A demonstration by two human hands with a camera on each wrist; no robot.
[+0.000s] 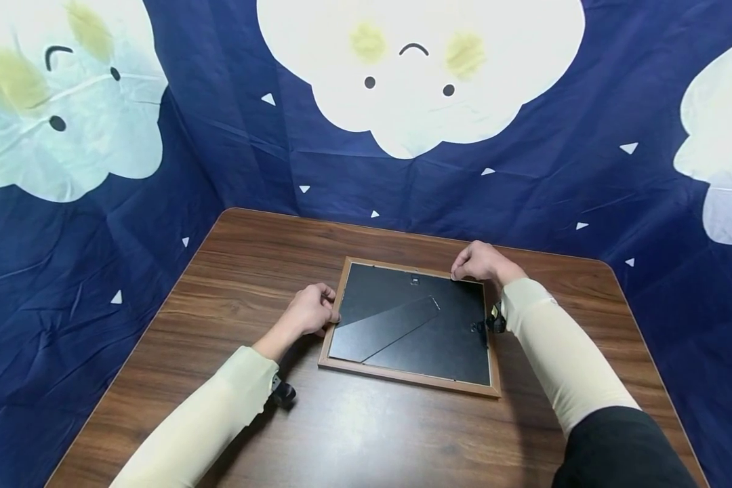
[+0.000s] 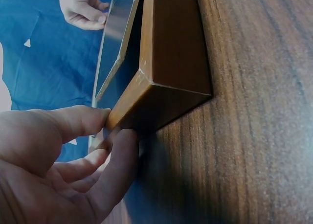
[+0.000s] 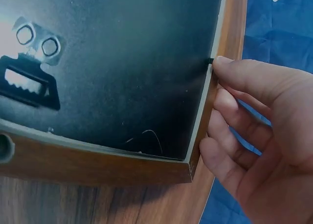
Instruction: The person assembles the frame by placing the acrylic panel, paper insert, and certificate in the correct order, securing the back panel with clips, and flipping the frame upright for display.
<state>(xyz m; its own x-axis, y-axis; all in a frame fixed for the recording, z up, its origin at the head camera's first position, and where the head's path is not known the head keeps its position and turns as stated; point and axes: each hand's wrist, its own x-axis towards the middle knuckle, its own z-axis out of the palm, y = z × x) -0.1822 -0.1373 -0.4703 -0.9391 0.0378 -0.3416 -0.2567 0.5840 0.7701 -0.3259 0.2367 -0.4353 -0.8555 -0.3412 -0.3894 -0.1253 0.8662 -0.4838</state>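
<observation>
A wooden picture frame (image 1: 410, 378) lies face down on the table, its black backing board (image 1: 372, 288) upward. A slanting easel leg (image 1: 390, 330) lies flat against the board. My left hand (image 1: 310, 310) grips the frame's left side, thumb on the upper edge and fingers against the outer side. At the far edge, near the far right corner, my right hand (image 1: 482, 263) holds the frame. Its thumb presses by a small dark tab (image 3: 211, 61) at the board's rim, with the other fingers curled along the outer side. A metal sawtooth hanger (image 3: 29, 82) shows close by.
The brown wood-grain table (image 1: 232, 271) carries the frame near its middle. Blue cloth (image 1: 238, 149) with white clouds hangs behind and at both sides. A small black camera (image 1: 283, 394) sits on the left wrist, and another (image 1: 495, 320) on the right.
</observation>
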